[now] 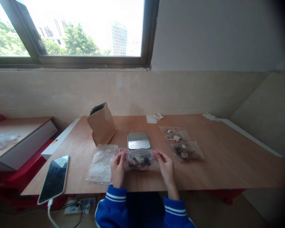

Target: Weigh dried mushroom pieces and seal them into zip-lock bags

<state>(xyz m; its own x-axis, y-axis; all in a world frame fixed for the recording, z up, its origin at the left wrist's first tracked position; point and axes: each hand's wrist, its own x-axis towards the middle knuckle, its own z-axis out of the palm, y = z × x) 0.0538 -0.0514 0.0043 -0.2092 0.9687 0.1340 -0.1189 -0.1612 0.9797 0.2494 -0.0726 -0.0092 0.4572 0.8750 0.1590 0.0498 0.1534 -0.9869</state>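
Note:
A clear zip bag with dark and pale dried pieces in it is stretched between my two hands near the front edge of the table. My left hand pinches its upper left corner, and my right hand pinches the upper right one. Just behind the bag lies a small scale with a shiny metal top. To the left of my left hand is a stack of clear plastic bags. Several filled zip bags overlap on the right, each with dried pieces inside.
An upright brown paper bag stands open at the back left. A phone with a white cable lies at the left edge of the wooden table. Crumpled white tissue rests by the wall, and a power strip is below.

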